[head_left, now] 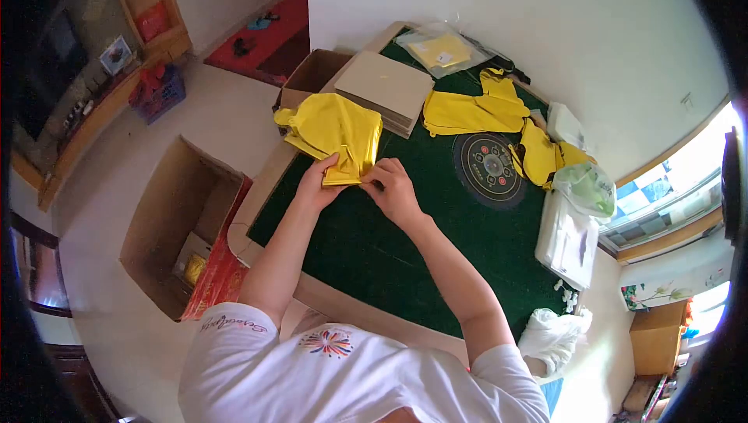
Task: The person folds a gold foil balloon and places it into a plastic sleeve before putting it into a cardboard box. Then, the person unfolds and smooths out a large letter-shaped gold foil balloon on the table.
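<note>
A shiny yellow foil-like piece is held up over the near left part of the green table top. My left hand grips its lower edge, with the thumb on top. At its lower right corner, the fingers of my right hand are pinched together; the fingertips are partly hidden, and the piece's edge lies between or against them. Behind it is a stack of flat grey-brown boards. More yellow pieces lie spread on the far side of the table.
A round black panel sits mid-table. Beyond are a clear bag with yellow contents and a brown box. White packages and a green-white plastic bag line the right edge. An open carton stands on the left floor.
</note>
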`<state>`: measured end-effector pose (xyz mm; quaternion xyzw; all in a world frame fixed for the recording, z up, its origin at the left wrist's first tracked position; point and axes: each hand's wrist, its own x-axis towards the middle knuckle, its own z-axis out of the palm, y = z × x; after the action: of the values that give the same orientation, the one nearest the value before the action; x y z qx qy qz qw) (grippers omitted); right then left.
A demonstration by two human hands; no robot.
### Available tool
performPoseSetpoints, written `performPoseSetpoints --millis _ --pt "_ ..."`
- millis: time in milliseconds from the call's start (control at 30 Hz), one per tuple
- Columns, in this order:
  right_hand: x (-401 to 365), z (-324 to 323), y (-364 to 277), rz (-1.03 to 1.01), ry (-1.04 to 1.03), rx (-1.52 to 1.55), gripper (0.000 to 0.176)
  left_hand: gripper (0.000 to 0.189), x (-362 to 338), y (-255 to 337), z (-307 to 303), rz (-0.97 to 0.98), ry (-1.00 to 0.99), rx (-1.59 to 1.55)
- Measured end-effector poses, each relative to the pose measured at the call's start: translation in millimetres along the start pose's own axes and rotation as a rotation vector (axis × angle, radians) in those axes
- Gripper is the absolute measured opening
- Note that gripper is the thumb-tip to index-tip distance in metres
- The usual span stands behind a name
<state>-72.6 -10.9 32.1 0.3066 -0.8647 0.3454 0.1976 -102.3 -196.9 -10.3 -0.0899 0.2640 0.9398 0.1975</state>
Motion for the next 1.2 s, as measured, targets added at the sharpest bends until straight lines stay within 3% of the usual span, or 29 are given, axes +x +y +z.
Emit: performPoseSetpoints --millis 67,133,167,333,533,567,633,667,700,733,833,900,967,1067,1133,1200 --pt "-0.3 -0.4 4.2 0.116 0.151 0.149 0.021 0.042 -5.0 1.6 9.4 0.063 0.022 0.005" --pt "5.4 2.0 6.7 0.596 0.272 0.396 0.029 0.043 -8.5 0.3 13.4 0.098 -0.011 0.028" --pt "8.4 8.6 21.7 0.676 0.292 0.421 0.033 0.043 -10.1 -1.4 14.0 0.133 -0.038 0.051" --pt "15.5 9.3 30.2 0.761 0.213 0.529 0.023 0.048 -13.6 -7.6 15.5 0.143 -0.086 0.143" --pt "8.0 -2.8 14.5 0.835 0.295 0.969 0.024 0.049 -22.2 -3.7 20.7 0.145 -0.027 0.136" --pt "5.1 -6.4 11.0 0.835 0.291 0.967 0.024 0.049 -20.9 -5.2 18.7 0.146 -0.026 0.133" --pt "0.0 -15.1 4.6 0.613 0.277 0.522 0.021 0.047 -18.9 -7.3 20.3 0.092 -0.119 0.074" --pt "-0.6 -18.5 0.5 0.613 0.279 0.519 0.021 0.046 -19.7 -6.8 20.3 0.05 -0.113 0.073" --pt "-0.5 -22.8 -6.3 0.432 0.318 0.367 0.018 0.046 -16.4 -9.8 13.9 0.046 -0.116 0.073" --pt "1.1 -28.7 -15.2 0.249 0.354 0.213 0.016 0.045 -12.2 -13.7 4.8 0.019 -0.076 0.126" --pt "9.6 -41.5 -37.9 0.118 0.309 0.082 0.018 0.042 -13.7 -20.9 16.4 0.009 0.024 0.163" --pt "10.7 -43.4 -41.5 0.168 0.296 0.102 0.018 0.038 -23.5 -21.3 26.3 0.192 0.16 0.326" --pt "8.7 -41.3 -40.6 0.226 0.275 0.128 0.019 0.038 -19.5 -19.7 17.9 0.209 0.165 0.356" --pt "4.7 -35.8 -34.1 0.203 0.319 0.169 0.02 0.042 -24.7 -12.4 17.7 0.034 0.147 0.218" --pt "3.8 -37.3 -35.1 0.2 0.309 0.143 0.022 0.042 -25.1 -11.7 10.3 0.015 -0.057 0.272" --pt "1.0 -36.9 -35.1 0.215 0.322 0.148 0.021 0.04 -22.4 -15.5 9.3 -0.011 0.005 0.289"
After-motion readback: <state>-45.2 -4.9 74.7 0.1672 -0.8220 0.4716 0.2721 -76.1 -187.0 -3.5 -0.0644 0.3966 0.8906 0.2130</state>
